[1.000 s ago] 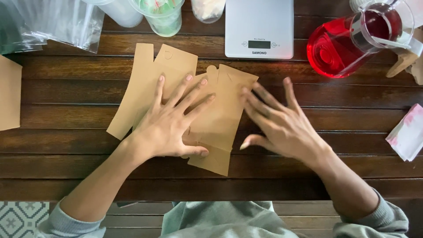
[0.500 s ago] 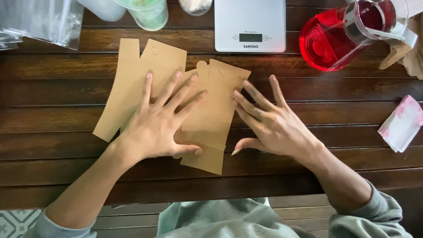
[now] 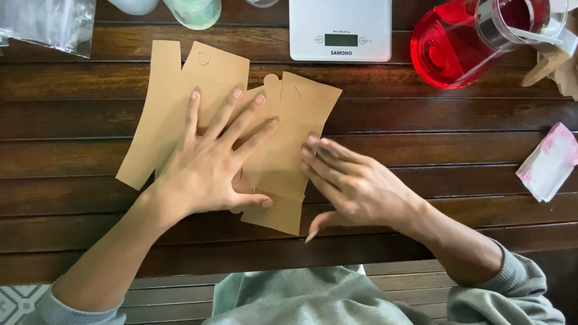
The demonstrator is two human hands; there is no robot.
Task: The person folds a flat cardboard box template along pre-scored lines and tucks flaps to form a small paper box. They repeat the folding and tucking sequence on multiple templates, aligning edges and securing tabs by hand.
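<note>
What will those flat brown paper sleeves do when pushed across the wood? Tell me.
The flat brown paper sleeves look thin and light, so they would probably slide easily. Fanned and overlapping under the left hand, they may shift apart. Lifted by one end, they would likely bend.

left hand (image 3: 208,165) flat, fingers spread; right hand (image 3: 355,186) open, angled.

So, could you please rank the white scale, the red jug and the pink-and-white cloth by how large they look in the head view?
1. Red jug and white scale: roughly alike, both cut off by the top edge, so unranked.
2. Pink-and-white cloth: clearly smallest.
</note>
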